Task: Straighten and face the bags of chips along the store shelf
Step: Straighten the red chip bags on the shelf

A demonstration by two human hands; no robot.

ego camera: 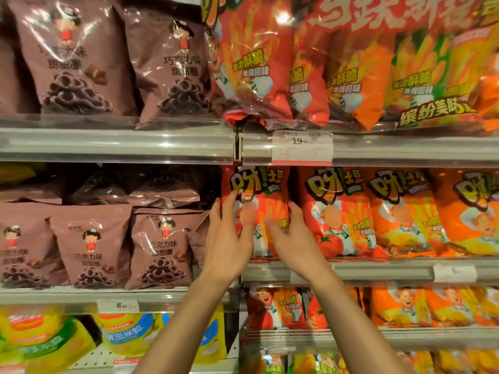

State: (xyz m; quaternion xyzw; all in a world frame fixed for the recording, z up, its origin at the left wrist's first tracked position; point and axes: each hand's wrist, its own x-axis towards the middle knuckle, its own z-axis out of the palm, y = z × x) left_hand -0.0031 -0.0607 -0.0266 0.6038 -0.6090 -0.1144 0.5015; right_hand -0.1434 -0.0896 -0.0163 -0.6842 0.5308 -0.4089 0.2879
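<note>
A red chip bag [263, 190] stands at the left end of the middle right-hand shelf. My left hand [229, 238] rests on its left edge, fingers spread up along the side. My right hand [290, 236] presses its right edge, thumb across the front. Both hands clasp this bag between them. Beside it stand another red bag [334, 211] and orange bags [402, 211] in a row, facing forward.
Brown chocolate-ring snack bags [159, 247] fill the shelf to the left, some leaning. Large red and orange multipacks [270, 63] overhang the shelf above, over a price tag [302, 147]. Yellow bags [48, 341] and more orange bags [399, 306] sit below. A shelf rail [378, 269] runs under the hands.
</note>
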